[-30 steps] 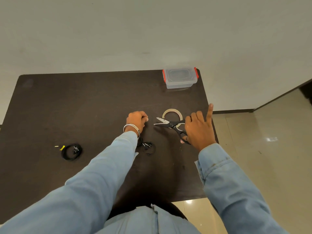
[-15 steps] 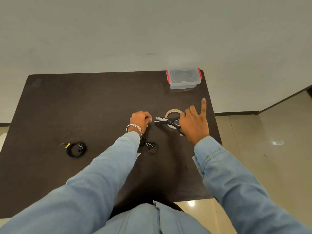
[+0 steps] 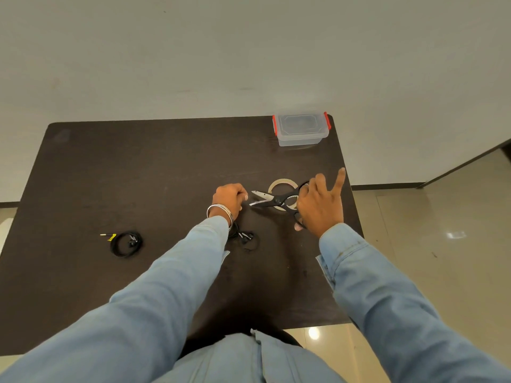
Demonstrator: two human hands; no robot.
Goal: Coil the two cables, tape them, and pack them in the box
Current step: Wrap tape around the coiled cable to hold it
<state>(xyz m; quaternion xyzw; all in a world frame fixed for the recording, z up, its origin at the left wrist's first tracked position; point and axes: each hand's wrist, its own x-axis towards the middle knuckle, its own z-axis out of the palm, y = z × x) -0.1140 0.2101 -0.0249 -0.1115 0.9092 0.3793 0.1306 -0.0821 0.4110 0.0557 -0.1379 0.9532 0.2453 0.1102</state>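
Note:
My right hand (image 3: 320, 207) grips black scissors (image 3: 272, 200) with their blades spread wide, index finger pointing up. The blade tips sit close to my left hand (image 3: 229, 199), whose curled fingers pinch a small pale strip of tape. A tape roll (image 3: 282, 184) lies flat on the table behind the scissors. One black cable (image 3: 246, 238) lies in a loose coil under my left wrist. A second coiled black cable (image 3: 125, 243) with a yellow tag rests far left. The clear box (image 3: 300, 129) with red latches stands closed at the table's back right corner.
The dark table (image 3: 138, 175) ends close behind the box at a pale wall, and its right edge runs just beside my right hand. Tiled floor lies to the right.
The scissors' blades have opened wider and moved left toward my left hand. My left hand has stayed nearly in place.

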